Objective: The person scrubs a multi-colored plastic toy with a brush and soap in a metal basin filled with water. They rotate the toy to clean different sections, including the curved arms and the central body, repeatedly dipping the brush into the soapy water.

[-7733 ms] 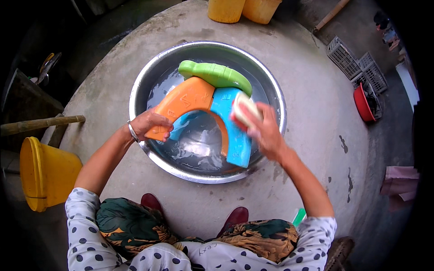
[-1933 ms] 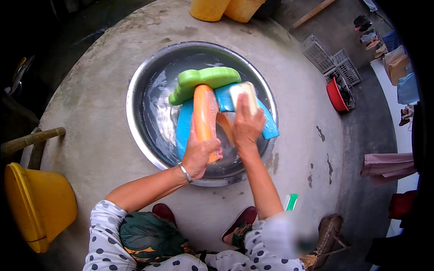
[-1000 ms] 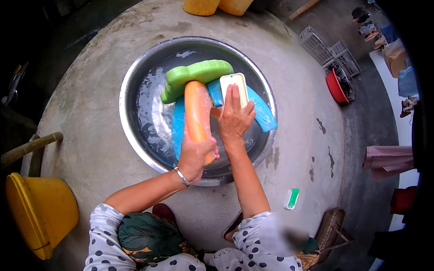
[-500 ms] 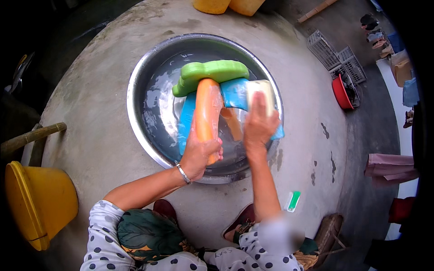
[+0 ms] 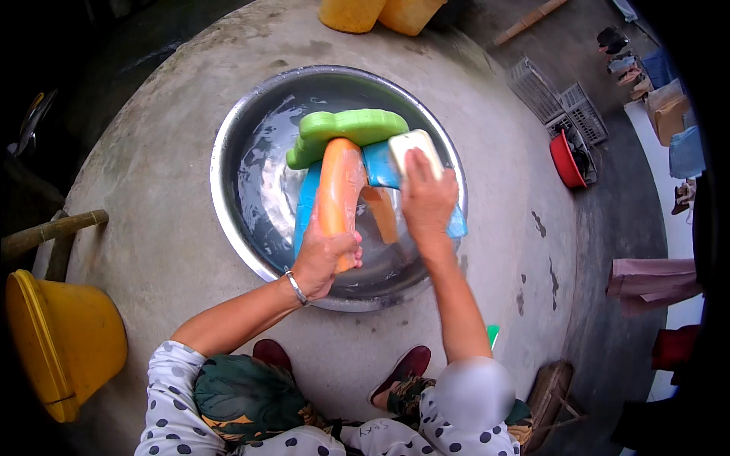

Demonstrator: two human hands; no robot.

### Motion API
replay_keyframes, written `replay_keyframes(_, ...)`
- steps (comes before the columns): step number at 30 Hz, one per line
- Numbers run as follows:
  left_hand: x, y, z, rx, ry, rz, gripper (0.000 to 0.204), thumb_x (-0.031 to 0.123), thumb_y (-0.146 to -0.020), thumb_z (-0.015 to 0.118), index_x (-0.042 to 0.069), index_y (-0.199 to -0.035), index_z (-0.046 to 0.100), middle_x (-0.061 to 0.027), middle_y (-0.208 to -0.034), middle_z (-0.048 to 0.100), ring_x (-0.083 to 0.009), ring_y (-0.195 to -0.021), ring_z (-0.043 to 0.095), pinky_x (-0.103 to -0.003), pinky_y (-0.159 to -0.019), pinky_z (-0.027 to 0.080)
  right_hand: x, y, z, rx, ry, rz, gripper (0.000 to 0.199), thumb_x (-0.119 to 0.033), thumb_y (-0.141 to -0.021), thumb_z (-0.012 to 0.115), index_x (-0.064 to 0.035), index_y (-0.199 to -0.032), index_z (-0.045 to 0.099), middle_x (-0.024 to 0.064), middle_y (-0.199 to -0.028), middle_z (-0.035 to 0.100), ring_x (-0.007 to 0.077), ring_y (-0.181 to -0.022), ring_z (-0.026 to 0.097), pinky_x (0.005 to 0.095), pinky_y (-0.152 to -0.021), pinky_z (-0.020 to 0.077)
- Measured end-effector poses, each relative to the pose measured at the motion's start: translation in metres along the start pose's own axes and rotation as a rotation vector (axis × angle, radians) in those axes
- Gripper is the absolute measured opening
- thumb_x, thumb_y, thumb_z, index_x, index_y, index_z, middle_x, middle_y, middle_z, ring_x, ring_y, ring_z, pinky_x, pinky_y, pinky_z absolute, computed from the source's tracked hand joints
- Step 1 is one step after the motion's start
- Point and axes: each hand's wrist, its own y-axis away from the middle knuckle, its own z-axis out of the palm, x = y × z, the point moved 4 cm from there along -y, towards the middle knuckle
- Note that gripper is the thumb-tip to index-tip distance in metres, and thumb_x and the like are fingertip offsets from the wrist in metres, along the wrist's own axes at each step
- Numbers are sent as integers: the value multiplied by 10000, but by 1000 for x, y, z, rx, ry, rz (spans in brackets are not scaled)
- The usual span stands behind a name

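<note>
Two hands on one thing, head view. Left hand (image 5: 325, 254) has its fingers wrapped around the orange leg of a multicoloured plastic toy stool (image 5: 346, 178), standing in the round steel basin (image 5: 228, 197) of water. Right hand (image 5: 427, 199) presses a pale sponge (image 5: 411, 144) flat-fingered on the blue panel. Judged light, stiff, wet-slippery; grip the leg edges. Yellow bucket (image 5: 65, 342) well apart; basin wall hems movement.
</note>
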Motion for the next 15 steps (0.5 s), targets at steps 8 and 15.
replay_keyframes(8,27,1,-32,-155,-38,-142,677,-27,-730,515,144,-1345,288,-103,-887,502,-175,-691,517,-335,-641,480,84,-2,3,-518,-1308,348,356,-168,-877,579,-25,-1202,617,58,-1339,492,207,-1167,507,292,-994,384)
replay_keyframes(15,57,3,-93,-64,91,-180,415,-12,-772,540,-68,-1174,454,-142,-972,547,-209,-774,564,-369,-695,523,56,26,8,-300,-1873,574,572,-269,-923,550,48,-1372,392,94,-1278,527,144,-1145,510,288,-998,377)
